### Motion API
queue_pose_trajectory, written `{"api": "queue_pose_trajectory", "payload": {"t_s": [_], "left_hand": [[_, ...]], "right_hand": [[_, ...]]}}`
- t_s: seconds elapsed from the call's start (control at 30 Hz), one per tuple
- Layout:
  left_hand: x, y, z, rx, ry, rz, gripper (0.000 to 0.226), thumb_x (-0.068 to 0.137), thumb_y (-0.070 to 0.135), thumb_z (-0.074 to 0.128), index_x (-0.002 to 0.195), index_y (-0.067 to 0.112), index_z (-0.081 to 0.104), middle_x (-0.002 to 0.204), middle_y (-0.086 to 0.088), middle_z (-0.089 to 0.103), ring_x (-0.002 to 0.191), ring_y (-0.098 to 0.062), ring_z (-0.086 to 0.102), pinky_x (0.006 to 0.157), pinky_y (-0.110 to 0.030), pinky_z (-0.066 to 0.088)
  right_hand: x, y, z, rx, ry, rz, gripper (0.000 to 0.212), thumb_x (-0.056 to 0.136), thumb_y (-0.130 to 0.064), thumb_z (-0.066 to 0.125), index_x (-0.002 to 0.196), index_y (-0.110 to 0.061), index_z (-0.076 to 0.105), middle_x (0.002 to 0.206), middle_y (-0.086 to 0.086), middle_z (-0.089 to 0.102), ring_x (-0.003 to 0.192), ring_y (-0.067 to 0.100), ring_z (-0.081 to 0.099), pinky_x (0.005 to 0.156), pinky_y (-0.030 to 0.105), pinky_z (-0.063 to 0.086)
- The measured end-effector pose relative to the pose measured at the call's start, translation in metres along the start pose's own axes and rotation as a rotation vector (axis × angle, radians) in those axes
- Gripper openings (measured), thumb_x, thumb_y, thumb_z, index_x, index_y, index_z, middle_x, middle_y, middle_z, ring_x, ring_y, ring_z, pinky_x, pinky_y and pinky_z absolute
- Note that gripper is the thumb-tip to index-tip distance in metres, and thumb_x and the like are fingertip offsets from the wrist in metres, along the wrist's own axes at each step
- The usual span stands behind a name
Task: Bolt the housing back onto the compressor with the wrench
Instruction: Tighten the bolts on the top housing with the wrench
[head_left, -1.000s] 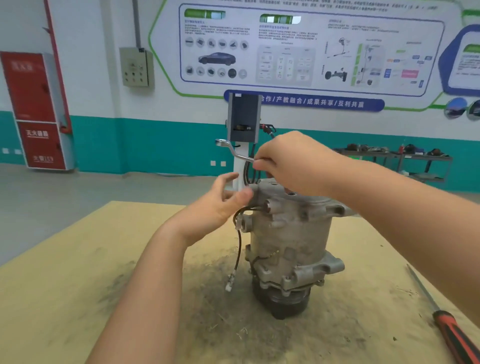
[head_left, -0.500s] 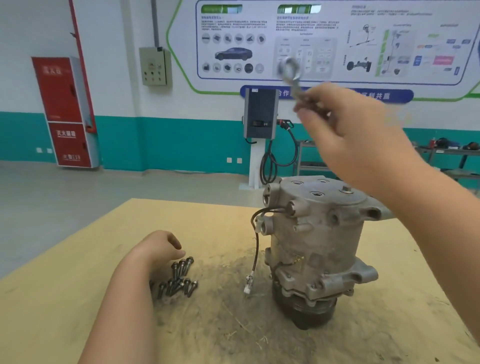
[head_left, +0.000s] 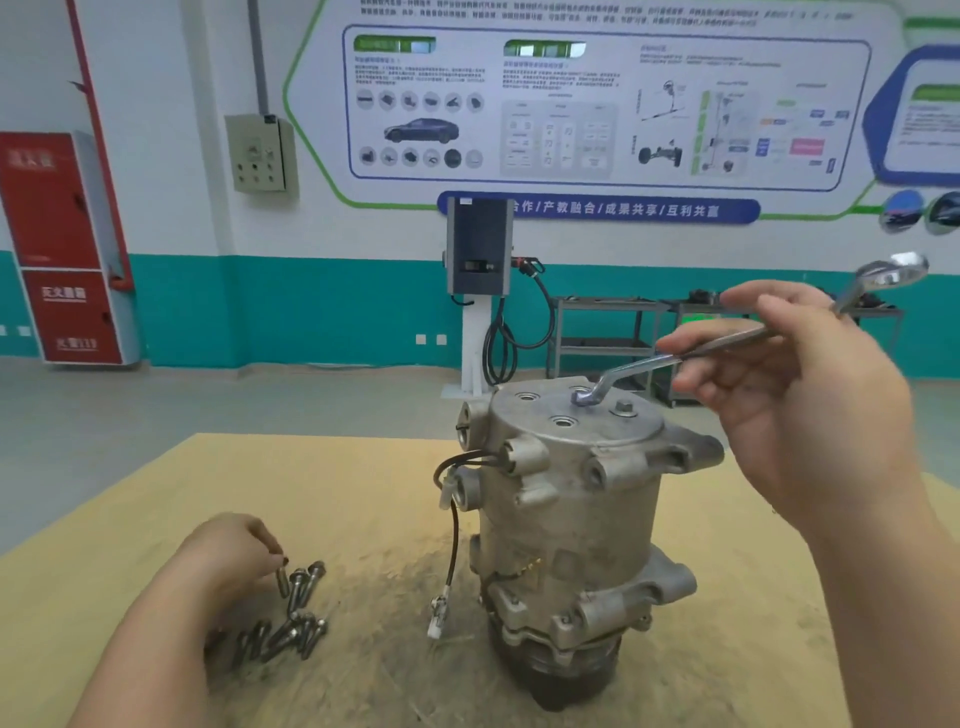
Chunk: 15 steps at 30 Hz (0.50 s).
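A grey cast compressor (head_left: 571, 525) stands upright on the yellow table (head_left: 156, 545), its round housing cover (head_left: 576, 421) on top. One bolt head (head_left: 625, 408) sticks up from the cover, and other holes there are open. My right hand (head_left: 795, 395) holds a silver ring wrench (head_left: 727, 340) by its shaft, with the lower ring end resting on the cover. My left hand (head_left: 234, 556) pinches one bolt (head_left: 282, 581) at a pile of several loose bolts (head_left: 291, 618) on the table, left of the compressor.
A black wire with a white plug (head_left: 439, 613) hangs from the compressor's left side. Behind the table is open floor, a charging post (head_left: 478, 291) and metal shelving (head_left: 613, 338) by the teal wall.
My right hand has come down and to the right, bringing the wrench's ring end onto the cover. My left hand has shifted on the bolt pile and now pinches one bolt.
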<state>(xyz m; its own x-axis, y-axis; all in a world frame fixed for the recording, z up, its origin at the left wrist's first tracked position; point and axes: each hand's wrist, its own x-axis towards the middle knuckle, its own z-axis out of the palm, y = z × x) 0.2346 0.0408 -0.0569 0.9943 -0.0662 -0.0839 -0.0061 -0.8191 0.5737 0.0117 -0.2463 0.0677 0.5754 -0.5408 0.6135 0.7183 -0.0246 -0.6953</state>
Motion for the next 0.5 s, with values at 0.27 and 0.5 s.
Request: {"api": "queue_pose_trajectory", "payload": {"t_s": [0.27, 0.5], "left_hand": [[-0.132, 0.134, -0.040, -0.902, 0.347, 0.892, 0.006, 0.087, 0.014, 0.071, 0.089, 0.019, 0.070, 0.088, 0.008, 0.076, 0.080, -0.003, 0.071, 0.069, -0.011, 0.053], [-0.139, 0.162, 0.001, -0.616, 0.503, 0.998, 0.013, 0.085, 0.014, 0.076, 0.086, 0.027, 0.077, 0.081, 0.032, 0.067, 0.079, 0.011, 0.062, 0.075, -0.003, 0.043]], "right_hand": [[0.003, 0.003, -0.009, 0.288, 0.195, 0.092, 0.014, 0.092, -0.006, 0.030, 0.092, -0.011, 0.043, 0.057, 0.012, 0.061, 0.044, 0.021, 0.048, 0.049, 0.022, 0.040], [0.001, -0.004, -0.020, 0.457, 0.254, 0.186, 0.012, 0.090, -0.007, 0.032, 0.081, -0.013, 0.037, 0.056, 0.007, 0.053, 0.042, 0.017, 0.040, 0.049, 0.022, 0.037]]}}
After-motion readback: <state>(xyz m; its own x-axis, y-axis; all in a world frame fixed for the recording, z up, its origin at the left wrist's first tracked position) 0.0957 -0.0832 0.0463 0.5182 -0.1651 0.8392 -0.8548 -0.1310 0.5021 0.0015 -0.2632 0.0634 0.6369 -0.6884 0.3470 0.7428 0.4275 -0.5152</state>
